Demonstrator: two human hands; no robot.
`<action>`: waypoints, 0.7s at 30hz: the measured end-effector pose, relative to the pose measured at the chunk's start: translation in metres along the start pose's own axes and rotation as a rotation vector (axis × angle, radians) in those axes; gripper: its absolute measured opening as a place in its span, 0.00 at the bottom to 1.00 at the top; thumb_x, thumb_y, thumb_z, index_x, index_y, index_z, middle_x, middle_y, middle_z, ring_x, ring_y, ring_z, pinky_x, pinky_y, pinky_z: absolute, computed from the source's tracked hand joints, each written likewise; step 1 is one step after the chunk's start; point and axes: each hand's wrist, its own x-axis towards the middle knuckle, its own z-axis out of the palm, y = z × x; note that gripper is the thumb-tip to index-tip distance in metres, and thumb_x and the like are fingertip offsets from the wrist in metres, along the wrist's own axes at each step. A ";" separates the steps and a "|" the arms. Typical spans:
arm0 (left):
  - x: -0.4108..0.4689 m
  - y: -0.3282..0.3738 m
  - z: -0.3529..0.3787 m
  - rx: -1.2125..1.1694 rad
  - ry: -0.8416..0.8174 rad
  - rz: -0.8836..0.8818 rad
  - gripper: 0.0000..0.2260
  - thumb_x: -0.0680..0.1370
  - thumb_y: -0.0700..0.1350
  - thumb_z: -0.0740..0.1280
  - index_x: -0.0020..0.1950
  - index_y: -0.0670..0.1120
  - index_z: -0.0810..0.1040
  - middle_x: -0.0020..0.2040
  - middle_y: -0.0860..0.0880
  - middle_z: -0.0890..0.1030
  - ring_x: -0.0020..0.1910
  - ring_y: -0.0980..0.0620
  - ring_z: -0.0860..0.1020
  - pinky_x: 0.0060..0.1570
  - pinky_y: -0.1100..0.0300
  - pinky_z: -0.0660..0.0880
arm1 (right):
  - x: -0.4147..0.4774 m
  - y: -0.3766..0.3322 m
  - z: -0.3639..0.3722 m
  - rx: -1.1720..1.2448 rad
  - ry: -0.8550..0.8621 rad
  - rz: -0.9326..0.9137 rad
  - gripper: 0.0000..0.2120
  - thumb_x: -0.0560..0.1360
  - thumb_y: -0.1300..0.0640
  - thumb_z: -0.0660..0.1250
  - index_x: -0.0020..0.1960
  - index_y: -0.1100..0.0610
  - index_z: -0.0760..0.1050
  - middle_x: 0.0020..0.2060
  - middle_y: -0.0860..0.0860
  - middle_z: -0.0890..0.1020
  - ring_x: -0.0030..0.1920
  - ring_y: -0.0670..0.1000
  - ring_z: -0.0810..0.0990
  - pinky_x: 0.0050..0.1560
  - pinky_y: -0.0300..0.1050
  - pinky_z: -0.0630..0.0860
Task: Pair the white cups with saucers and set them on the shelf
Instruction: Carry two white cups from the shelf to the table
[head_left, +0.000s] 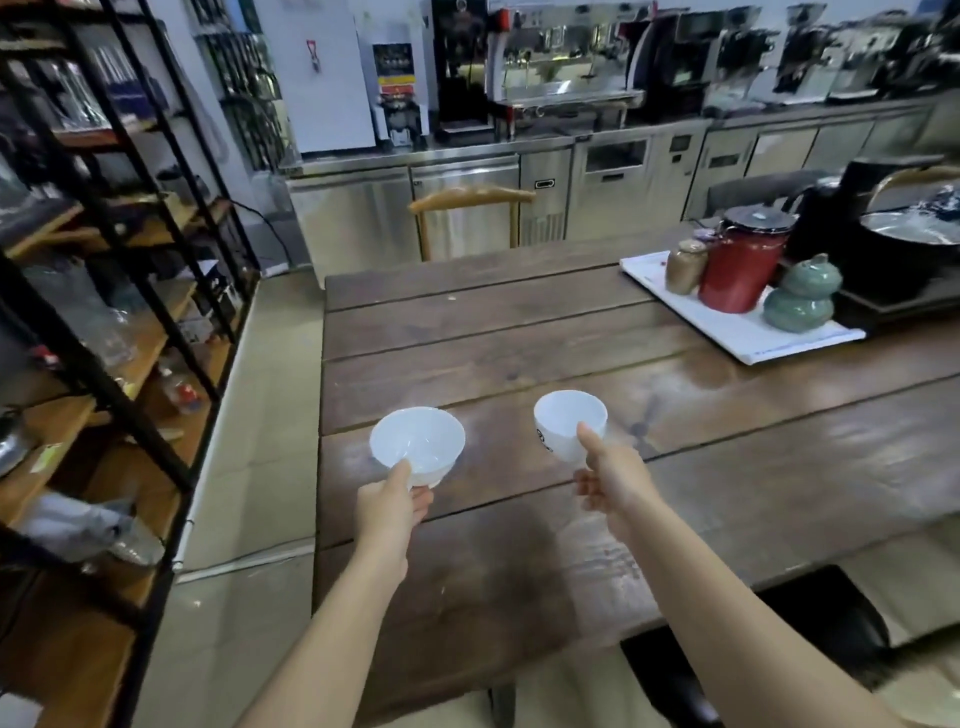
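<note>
Two grips, each pinching one cup.

1. Left grip (395, 506): thumb on the near rim, fingers curled under the base of the left cup (418, 444). This cup is wide, white and upright, and is held over the left side of the table (519, 338).
2. Right grip (608, 478): thumb up the near wall, fingers curled beneath the right cup (569, 421). This cup is narrower, tipped slightly left, and held over the table, apart from the other. It has a black printed mark on its left wall, which cannot be read.
3. Saucers: none in view, so pairing is judged not yet done.
4. Shelf (130, 364): black frame with wooden boards. It stands left of both cups, across a strip of floor. The left grip is the nearer, so its cup would likely arrive first.
5. Tray (727, 332): white, at the far right of the table. It carries a brown jar (685, 267), a red pot (740, 275) and a green gourd jar (802, 296).
6. Chair (470, 200): stands at the table's far end.
7. Coffee machine (566, 62): steel, against the back wall, with labels too blurred to read.
</note>
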 end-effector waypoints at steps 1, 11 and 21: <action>0.012 -0.001 0.010 0.026 -0.012 -0.003 0.16 0.78 0.46 0.62 0.61 0.38 0.72 0.49 0.40 0.82 0.48 0.44 0.81 0.46 0.55 0.76 | 0.013 -0.002 0.001 -0.009 -0.010 0.012 0.14 0.75 0.47 0.63 0.39 0.58 0.72 0.27 0.52 0.70 0.25 0.51 0.68 0.27 0.42 0.60; 0.085 -0.021 0.079 0.138 0.036 -0.146 0.09 0.77 0.49 0.63 0.49 0.42 0.72 0.36 0.44 0.81 0.42 0.44 0.81 0.48 0.52 0.79 | 0.101 -0.002 -0.007 0.011 0.009 0.177 0.13 0.77 0.51 0.60 0.48 0.63 0.68 0.31 0.54 0.68 0.28 0.52 0.69 0.29 0.43 0.63; 0.089 -0.041 0.109 0.114 0.062 -0.157 0.16 0.78 0.50 0.61 0.38 0.39 0.76 0.40 0.47 0.83 0.42 0.51 0.82 0.43 0.58 0.78 | 0.141 0.017 -0.020 0.001 -0.092 0.197 0.14 0.78 0.51 0.59 0.38 0.58 0.69 0.40 0.61 0.74 0.31 0.53 0.72 0.30 0.42 0.68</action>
